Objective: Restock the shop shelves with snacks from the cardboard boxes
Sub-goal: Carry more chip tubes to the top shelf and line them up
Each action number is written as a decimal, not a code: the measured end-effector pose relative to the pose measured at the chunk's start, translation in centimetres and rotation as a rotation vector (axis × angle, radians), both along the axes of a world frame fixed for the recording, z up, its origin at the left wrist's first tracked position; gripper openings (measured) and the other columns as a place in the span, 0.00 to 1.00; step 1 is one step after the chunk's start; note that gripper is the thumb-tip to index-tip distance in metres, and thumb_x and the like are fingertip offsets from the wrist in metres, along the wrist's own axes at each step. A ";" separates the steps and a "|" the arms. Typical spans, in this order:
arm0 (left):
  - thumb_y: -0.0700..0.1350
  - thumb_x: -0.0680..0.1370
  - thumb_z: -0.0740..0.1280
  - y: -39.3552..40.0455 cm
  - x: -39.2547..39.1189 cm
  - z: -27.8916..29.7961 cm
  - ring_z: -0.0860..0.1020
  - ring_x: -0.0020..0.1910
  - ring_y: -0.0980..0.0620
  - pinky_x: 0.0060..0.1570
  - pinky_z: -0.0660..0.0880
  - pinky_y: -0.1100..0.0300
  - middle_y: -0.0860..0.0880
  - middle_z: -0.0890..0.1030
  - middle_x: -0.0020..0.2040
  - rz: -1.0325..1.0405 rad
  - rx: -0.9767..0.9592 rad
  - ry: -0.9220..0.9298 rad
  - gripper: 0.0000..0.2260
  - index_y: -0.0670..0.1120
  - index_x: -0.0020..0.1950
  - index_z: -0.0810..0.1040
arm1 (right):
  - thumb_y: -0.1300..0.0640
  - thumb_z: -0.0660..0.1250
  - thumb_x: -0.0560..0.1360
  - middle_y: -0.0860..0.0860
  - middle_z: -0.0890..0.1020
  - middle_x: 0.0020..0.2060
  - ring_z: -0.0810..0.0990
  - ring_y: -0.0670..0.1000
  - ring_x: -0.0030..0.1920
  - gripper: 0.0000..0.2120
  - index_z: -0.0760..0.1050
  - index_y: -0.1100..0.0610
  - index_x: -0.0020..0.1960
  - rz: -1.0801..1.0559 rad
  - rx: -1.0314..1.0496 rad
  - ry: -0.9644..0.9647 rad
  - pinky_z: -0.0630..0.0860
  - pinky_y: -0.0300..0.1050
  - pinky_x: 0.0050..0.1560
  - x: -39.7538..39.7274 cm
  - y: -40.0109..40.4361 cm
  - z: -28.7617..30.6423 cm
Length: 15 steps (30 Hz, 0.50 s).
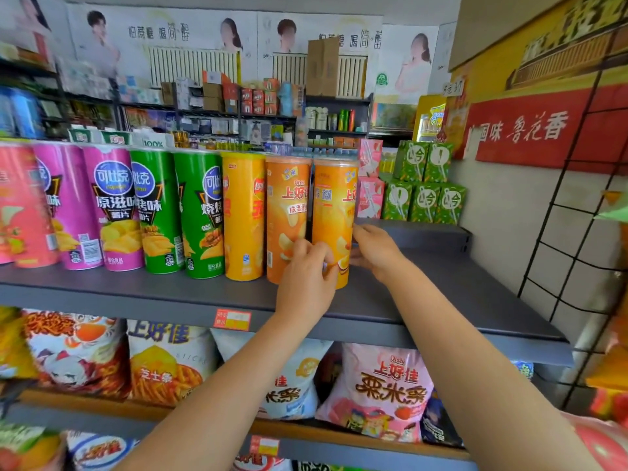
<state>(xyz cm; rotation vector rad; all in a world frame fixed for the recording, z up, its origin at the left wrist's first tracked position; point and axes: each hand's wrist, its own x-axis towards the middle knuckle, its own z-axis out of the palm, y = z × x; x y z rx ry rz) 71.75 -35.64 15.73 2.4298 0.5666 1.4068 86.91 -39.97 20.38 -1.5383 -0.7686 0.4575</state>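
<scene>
An orange chip can (pixel 334 212) stands upright at the right end of a row of cans on the grey top shelf (pixel 424 300). My left hand (pixel 306 277) wraps its lower front, and my right hand (pixel 373 249) holds its right side. A second orange can (pixel 287 212) stands touching it on the left. Further left stand a yellow can (pixel 243 215), green cans (pixel 200 212) and pink cans (pixel 112 205). No cardboard restocking box is in view near my hands.
Green drink cartons (pixel 424 185) and pink cartons (pixel 370 178) stand at the back right of the shelf. Bare grey shelf lies right of the held can. Snack bags (pixel 377 389) fill the shelf below. A black wire grid (pixel 577 232) hangs on the right wall.
</scene>
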 end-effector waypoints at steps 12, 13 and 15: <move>0.45 0.79 0.68 2.9 -21.0 -9.6 0.75 0.30 0.55 0.31 0.69 0.63 0.52 0.78 0.31 -0.032 -0.550 -0.192 0.08 0.47 0.40 0.81 | 0.66 0.60 0.77 0.50 0.70 0.29 0.67 0.44 0.31 0.09 0.71 0.57 0.40 0.183 0.510 -0.370 0.65 0.41 0.32 -22.5 -1.3 -6.5; 0.42 0.79 0.68 4.2 -23.9 -12.2 0.75 0.31 0.56 0.31 0.70 0.64 0.53 0.78 0.31 0.041 -0.643 -0.179 0.09 0.47 0.40 0.82 | 0.65 0.61 0.77 0.51 0.71 0.29 0.68 0.44 0.31 0.09 0.71 0.56 0.39 0.301 0.407 -0.395 0.66 0.41 0.33 -24.7 0.2 -8.7; 0.39 0.79 0.67 6.8 -29.8 -18.0 0.78 0.35 0.53 0.34 0.72 0.61 0.53 0.80 0.32 0.225 -0.812 -0.113 0.10 0.50 0.40 0.82 | 0.64 0.63 0.78 0.47 0.72 0.29 0.69 0.41 0.32 0.11 0.72 0.53 0.38 0.487 0.196 -0.435 0.66 0.37 0.35 -28.7 3.8 -13.5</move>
